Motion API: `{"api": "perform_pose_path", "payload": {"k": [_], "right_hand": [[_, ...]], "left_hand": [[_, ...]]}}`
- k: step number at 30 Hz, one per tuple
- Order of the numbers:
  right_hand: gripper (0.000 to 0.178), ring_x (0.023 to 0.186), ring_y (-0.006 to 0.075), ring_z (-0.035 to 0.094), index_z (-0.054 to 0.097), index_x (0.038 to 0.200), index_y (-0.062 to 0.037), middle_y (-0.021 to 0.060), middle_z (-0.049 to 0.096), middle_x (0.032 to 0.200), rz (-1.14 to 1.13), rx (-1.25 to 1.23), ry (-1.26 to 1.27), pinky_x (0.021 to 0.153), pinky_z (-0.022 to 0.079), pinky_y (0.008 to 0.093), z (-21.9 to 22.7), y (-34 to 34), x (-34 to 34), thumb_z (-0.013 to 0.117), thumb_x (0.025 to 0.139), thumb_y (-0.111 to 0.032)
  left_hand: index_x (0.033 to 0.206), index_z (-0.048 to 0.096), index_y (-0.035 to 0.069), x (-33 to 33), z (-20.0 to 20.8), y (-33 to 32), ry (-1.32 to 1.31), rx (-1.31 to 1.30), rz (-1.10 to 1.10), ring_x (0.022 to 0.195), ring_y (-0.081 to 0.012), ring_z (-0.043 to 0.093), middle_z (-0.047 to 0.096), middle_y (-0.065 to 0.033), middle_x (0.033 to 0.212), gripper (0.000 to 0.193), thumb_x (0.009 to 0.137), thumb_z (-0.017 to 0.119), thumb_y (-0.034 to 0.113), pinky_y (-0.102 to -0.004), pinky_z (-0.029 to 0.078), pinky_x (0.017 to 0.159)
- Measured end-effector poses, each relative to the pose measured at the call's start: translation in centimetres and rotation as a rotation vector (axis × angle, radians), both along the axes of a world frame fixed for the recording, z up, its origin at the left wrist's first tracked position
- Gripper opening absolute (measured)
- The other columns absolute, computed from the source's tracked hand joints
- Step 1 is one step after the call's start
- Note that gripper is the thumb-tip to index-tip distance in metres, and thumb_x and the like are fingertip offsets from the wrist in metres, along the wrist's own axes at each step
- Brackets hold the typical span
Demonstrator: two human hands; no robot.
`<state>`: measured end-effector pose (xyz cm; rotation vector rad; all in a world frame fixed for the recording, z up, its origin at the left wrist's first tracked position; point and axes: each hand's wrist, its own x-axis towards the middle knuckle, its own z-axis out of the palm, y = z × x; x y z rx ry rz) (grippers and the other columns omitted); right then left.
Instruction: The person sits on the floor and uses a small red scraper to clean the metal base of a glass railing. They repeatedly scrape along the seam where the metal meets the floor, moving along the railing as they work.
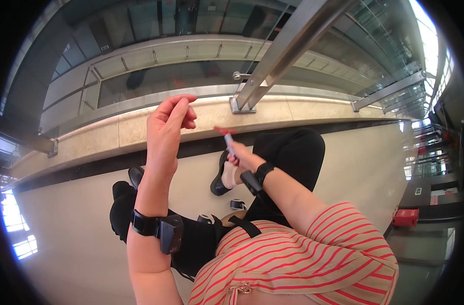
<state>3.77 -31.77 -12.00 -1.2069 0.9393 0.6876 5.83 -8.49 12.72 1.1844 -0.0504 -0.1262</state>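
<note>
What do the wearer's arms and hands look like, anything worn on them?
Both hands, left and right, show no gloves. The left forearm wears a black strap with a boxy, dark module; the right wrist has a similar black band and dark module. The right sleeve is short, beige with red stripes; no left sleeve is visible.

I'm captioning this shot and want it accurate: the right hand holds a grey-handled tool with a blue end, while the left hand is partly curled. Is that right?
Not quite: the end isn't blue. The head camera view shows that the right hand holds a grey-handled tool with a red end, while the left hand is partly curled.
</note>
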Motion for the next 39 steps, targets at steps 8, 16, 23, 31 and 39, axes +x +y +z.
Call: {"api": "perform_pose_path", "payload": {"k": [8,16,23,31,39], "right_hand": [[0.027,0.046,0.0106,0.049,0.048,0.086,-0.0086,0.0028,0.051,0.062,0.325,0.094,-0.017,0.037,0.039,0.0221,2.3,-1.8,-8.7,0.047,0.089,-0.035],[0.024,0.046,0.0104,0.051,0.05,0.084,-0.0086,-0.0002,0.052,0.061,0.407,0.075,-0.001,0.042,0.046,0.0224,2.4,-7.6,-13.1,0.049,0.09,-0.032],[0.027,0.045,0.0109,0.05,0.052,0.076,-0.0061,0.0013,0.052,0.06,0.425,0.101,-0.033,0.041,0.046,0.0233,2.6,-11.3,-15.5,0.049,0.088,-0.03],[0.018,0.044,0.0136,0.05,0.051,0.076,-0.0046,0.0035,0.052,0.057,0.465,0.187,-0.074,0.04,0.046,0.027,2.5,-10.9,-17.2,0.053,0.083,-0.021],[0.017,0.049,0.0156,0.053,0.052,0.084,-0.0019,0.0069,0.054,0.062,0.165,0.309,-0.15,0.042,0.045,0.0264,1.8,-11.3,-18.2,0.054,0.082,-0.019]], "left_hand": [[0.098,0.063,0.005,-4.1,-6.3,-2.1,0.189,0.154,0.1,0.062,-0.0053,0.05,0.056,0.0017,0.072,0.02,0.089,0.052,0.019,-0.0182,0.042,0.06],[0.098,0.062,0.008,-8.5,-11.8,-4.9,0.326,0.196,0.176,0.059,-0.0057,0.053,0.059,0.0018,0.073,0.019,0.088,0.054,0.021,-0.0184,0.042,0.056],[0.102,0.061,0.01,-13.9,-12.3,-9.8,0.397,0.206,0.077,0.063,-0.0074,0.055,0.059,0.001,0.076,0.021,0.087,0.055,0.023,-0.0202,0.044,0.059],[0.104,0.06,0.008,-18.0,-7.3,-12.6,0.375,0.143,0.087,0.063,-0.006,0.053,0.058,0.0005,0.076,0.022,0.087,0.057,0.022,-0.0188,0.043,0.059],[0.106,0.059,0.007,-18.2,-2.8,-16.9,0.267,0.225,0.015,0.065,-0.0058,0.053,0.057,0.0022,0.077,0.023,0.089,0.056,0.022,-0.0184,0.044,0.061]]}}
